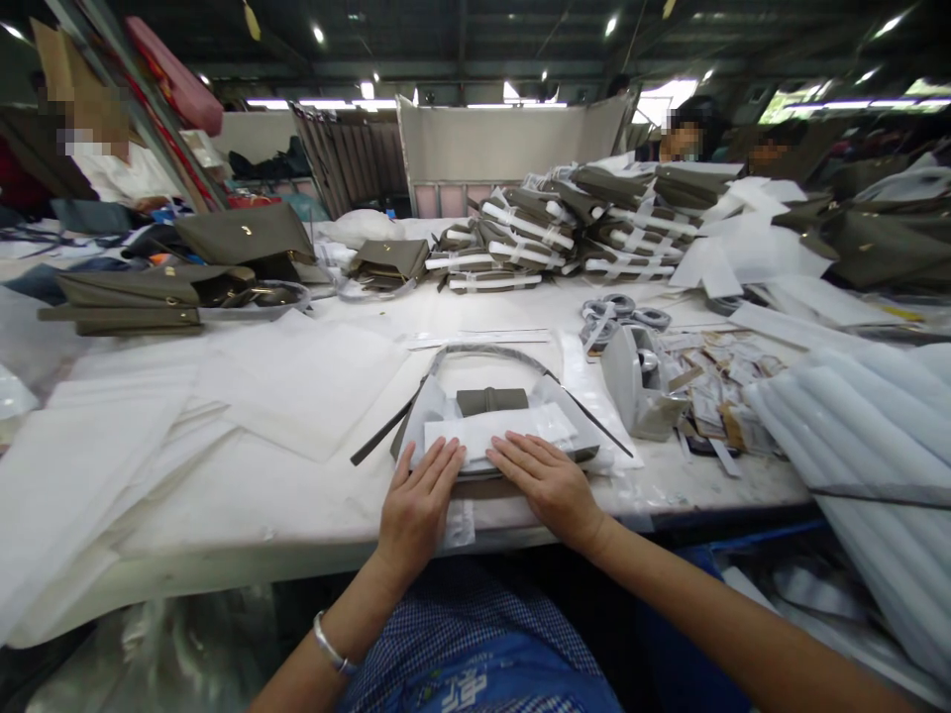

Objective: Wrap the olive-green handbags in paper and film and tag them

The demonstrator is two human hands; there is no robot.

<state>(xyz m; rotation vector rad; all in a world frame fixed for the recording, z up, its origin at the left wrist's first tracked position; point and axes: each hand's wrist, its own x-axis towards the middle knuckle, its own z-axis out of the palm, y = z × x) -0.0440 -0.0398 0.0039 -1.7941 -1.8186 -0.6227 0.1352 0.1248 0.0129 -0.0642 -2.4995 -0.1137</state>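
An olive-grey handbag (491, 401) lies flat near the table's front edge, mostly covered by white wrapping paper (496, 432). Its wrapped handle (482, 354) arches away from me and a dark strap (380, 436) trails to the left. My left hand (417, 500) lies flat on the paper's near left corner, fingers stretched out. My right hand (548, 482) rests flat on the near right part of the paper, fingers apart. Neither hand grips anything.
A grey tape dispenser (637, 381) stands right of the bag, with tape rolls (622, 315) and loose tags (719, 381) beyond. White foam sheets (877, 436) lie at right, paper sheets (149, 426) at left. Wrapped bags (565, 233) are stacked behind; other people work at the far side.
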